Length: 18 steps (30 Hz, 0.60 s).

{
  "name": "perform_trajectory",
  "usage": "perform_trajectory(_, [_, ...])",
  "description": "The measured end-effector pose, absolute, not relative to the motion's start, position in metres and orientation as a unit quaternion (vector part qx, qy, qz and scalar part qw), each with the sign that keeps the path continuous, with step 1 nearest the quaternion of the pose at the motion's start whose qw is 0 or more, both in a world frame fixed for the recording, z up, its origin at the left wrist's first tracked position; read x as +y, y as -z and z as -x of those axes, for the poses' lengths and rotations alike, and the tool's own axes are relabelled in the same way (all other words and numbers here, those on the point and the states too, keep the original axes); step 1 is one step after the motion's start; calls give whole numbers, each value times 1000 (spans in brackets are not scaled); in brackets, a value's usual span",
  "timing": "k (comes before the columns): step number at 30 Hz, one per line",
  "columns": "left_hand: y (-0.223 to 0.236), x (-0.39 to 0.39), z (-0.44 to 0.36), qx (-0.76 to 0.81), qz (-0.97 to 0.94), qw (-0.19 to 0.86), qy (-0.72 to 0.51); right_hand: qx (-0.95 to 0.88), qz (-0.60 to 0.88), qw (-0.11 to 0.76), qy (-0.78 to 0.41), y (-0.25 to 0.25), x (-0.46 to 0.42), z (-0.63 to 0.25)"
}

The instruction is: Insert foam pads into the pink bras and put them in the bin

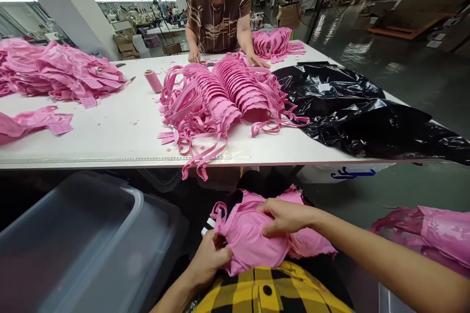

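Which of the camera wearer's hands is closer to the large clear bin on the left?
Left. The left hand holds the pink bra, right of the large clear bin; the right hand touches the bra farther right.

Worn in front is a checked garment in bright yellow and black, its broad blocks of colour crossing in squares and bands. A round, dark button sits near its middle. The forearms are bare, as are the left hand and right hand
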<state>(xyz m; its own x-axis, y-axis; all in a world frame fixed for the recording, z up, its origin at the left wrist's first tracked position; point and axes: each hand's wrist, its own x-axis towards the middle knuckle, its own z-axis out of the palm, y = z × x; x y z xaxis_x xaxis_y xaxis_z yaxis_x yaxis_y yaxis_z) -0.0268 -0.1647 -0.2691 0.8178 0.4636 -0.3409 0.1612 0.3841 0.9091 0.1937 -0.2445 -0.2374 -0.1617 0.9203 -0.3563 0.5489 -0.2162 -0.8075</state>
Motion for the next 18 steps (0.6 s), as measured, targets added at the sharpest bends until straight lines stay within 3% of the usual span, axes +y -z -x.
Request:
perform_trajectory(4, [264,-167,32,289,-561,776,-16,-570,619,249,-480,240,-243,-180])
perform_trajectory(12, [281,-173,25,299,-546,782,-26,-452,633,358,-517,247,-257,-172])
perform_trajectory(18, [270,-170,24,266,-576,773,9,-474,552,330,-601,233,-258,-185])
